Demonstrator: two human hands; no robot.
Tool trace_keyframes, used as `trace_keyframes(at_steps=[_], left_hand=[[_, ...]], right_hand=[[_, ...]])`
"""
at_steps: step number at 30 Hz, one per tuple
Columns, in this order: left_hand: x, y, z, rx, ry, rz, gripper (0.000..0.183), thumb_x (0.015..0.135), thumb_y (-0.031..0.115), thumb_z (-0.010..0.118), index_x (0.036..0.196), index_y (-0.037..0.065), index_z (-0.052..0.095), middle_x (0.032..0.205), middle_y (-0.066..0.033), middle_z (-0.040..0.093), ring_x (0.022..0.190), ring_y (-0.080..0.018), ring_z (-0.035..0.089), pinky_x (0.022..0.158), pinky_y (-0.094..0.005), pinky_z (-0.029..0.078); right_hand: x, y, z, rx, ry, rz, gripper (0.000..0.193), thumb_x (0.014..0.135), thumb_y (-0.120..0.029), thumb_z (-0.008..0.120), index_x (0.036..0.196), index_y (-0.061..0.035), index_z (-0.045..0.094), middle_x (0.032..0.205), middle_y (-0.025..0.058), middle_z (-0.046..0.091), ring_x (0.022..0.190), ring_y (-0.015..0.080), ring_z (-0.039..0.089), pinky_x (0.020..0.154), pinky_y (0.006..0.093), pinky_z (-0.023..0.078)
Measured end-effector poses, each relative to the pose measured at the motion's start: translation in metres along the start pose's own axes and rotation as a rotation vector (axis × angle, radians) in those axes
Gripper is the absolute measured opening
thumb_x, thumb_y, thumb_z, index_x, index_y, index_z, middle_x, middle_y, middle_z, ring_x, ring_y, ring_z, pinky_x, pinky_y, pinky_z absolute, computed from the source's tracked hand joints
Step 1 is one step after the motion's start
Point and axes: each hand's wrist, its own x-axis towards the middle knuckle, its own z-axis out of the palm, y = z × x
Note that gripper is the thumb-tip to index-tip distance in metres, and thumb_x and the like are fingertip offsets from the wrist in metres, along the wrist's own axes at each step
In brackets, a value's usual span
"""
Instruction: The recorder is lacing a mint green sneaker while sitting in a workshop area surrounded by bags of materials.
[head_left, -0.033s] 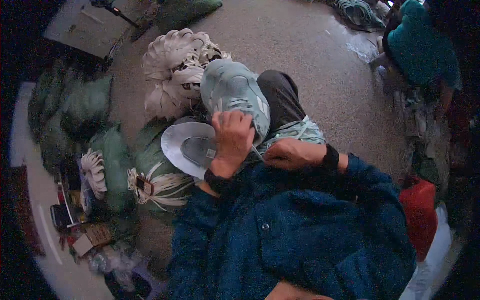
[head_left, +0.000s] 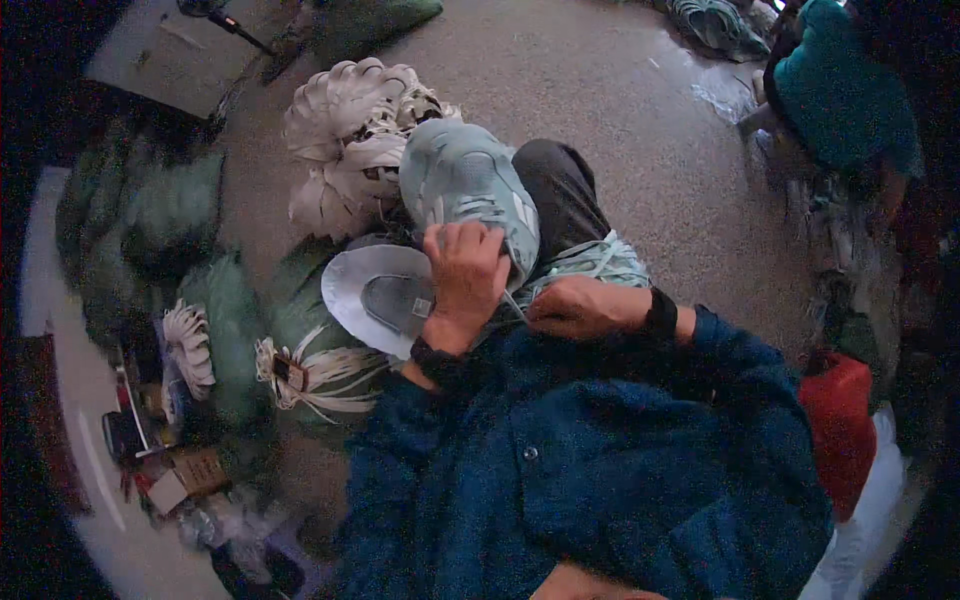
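A pale grey-green shoe upper [head_left: 462, 170] lies over my lap, toe pointing away, lacing across its middle. My left hand [head_left: 466, 275] rests on its near end, fingers curled and closed on it. A short length of shoelace [head_left: 515, 306] runs from beneath that hand toward my right hand [head_left: 578, 306], whose fingers are pinched together around its end. The fingertips of the right hand are partly hidden. Left of my left hand is a rounded white piece [head_left: 352, 312] with a grey middle and a small label. A bundle of pale green laces [head_left: 605, 262] lies just beyond my right hand.
Stacked cream shoe parts [head_left: 345, 105] stand ahead on the left. Cream laces [head_left: 320, 375] lie on a green sack [head_left: 300, 290] beside me. At left are more green sacks [head_left: 170, 215] and a small cardboard box [head_left: 195, 470]. A person in teal [head_left: 845, 90] sits far right, above a red item [head_left: 840, 425].
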Motion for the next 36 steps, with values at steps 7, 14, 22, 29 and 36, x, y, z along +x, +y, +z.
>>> trace_keyframes(at_steps=[7, 14, 22, 29, 36], left_hand=[[-0.002, -0.011, 0.028, -0.018, 0.123, 0.022, 0.025, 0.074, 0.016, 0.068, 0.097, 0.010, 0.062, 0.093, -0.0073, 0.057, 0.096, -0.0284, 0.054, 0.098, -0.0471, 0.031], [-0.003, -0.001, -0.031, -0.872, 0.173, -0.397, 0.017, 0.087, 0.003, 0.059, 0.104, 0.005, 0.061, 0.088, -0.0061, 0.066, 0.079, -0.0164, 0.063, 0.077, -0.0310, 0.049], [-0.019, -0.049, -0.100, -0.450, 0.041, -0.217, 0.019, 0.090, -0.001, 0.053, 0.105, 0.001, 0.064, 0.086, -0.0112, 0.062, 0.070, -0.0214, 0.058, 0.065, -0.0307, 0.047], [-0.070, -0.108, -0.111, -0.134, -0.038, -0.263, 0.018, 0.089, 0.001, 0.053, 0.102, 0.003, 0.063, 0.091, -0.0176, 0.061, 0.082, -0.0369, 0.061, 0.070, -0.0415, 0.048], [-0.082, -0.108, -0.111, -0.097, -0.093, -0.316, 0.014, 0.089, 0.003, 0.053, 0.100, 0.002, 0.063, 0.090, -0.0171, 0.061, 0.083, -0.0373, 0.060, 0.071, -0.0422, 0.047]], right_hand=[[0.000, -0.005, -0.004, 0.056, 0.064, -0.034, 0.020, 0.091, -0.016, 0.055, 0.083, 0.0023, 0.056, 0.073, 0.0210, 0.057, 0.070, 0.0376, 0.058, 0.066, 0.0429, 0.044], [-0.020, -0.004, -0.024, 0.105, 0.185, -0.010, 0.018, 0.091, -0.014, 0.055, 0.084, 0.0010, 0.059, 0.083, 0.0161, 0.059, 0.078, 0.0281, 0.057, 0.070, 0.0371, 0.045], [-0.040, -0.061, -0.069, 0.797, 0.422, 0.033, 0.027, 0.091, -0.022, 0.054, 0.091, 0.0037, 0.064, 0.123, 0.0166, 0.057, 0.107, 0.0231, 0.056, 0.091, 0.0323, 0.044], [-0.069, 0.000, -0.082, 1.247, 0.664, -0.382, 0.035, 0.099, -0.032, 0.044, 0.090, -0.0030, 0.059, 0.092, 0.0076, 0.059, 0.093, 0.0260, 0.059, 0.108, 0.0473, 0.033], [-0.093, 0.020, -0.091, 1.475, 0.712, -0.412, 0.030, 0.102, -0.032, 0.042, 0.090, -0.0090, 0.058, 0.086, 0.0043, 0.054, 0.082, 0.0207, 0.053, 0.097, 0.0425, 0.038]])
